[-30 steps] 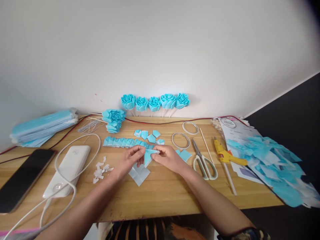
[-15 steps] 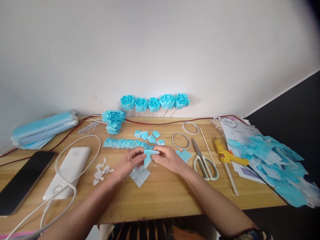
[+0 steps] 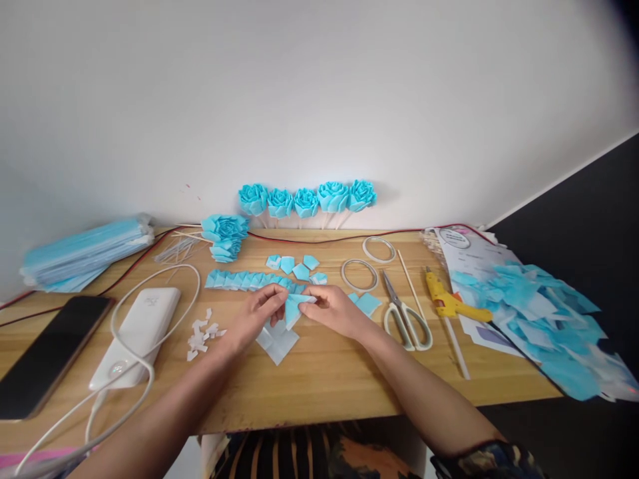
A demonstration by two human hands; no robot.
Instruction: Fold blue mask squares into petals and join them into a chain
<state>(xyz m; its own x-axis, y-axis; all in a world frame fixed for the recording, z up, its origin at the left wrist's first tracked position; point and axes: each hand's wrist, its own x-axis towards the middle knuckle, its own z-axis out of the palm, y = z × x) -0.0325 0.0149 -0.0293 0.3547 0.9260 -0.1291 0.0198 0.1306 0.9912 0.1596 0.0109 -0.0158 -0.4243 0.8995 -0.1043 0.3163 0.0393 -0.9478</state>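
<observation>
Between my two hands is a folded blue fabric piece (image 3: 294, 311), pinched at its upper edge and tapering to a point below. My left hand (image 3: 263, 309) closes on its left side, thumb against fingers. On the right side my right hand (image 3: 329, 309) grips it with the thumb in front. Under the hands a pale square sheet (image 3: 279, 344) lies flat on the table. Just beyond them runs a row of overlapping folded blue petals (image 3: 244, 280), with several loose folded petals (image 3: 301, 271) behind it. More blue squares (image 3: 368, 304) lie right of my right hand.
Scissors (image 3: 405, 319), tape rolls (image 3: 359, 275) and a yellow glue gun (image 3: 449, 303) lie right, beside a heap of blue pieces (image 3: 544, 319). Left are paper scraps (image 3: 200, 336), a power bank (image 3: 142, 332), a phone (image 3: 50, 359) and blue masks (image 3: 90, 249). Blue flowers (image 3: 306, 202) lean against the wall.
The top of the blue piece has changed from a straight folded edge to a slanting one, and my fingers have shifted on it. The whole view has moved slightly.
</observation>
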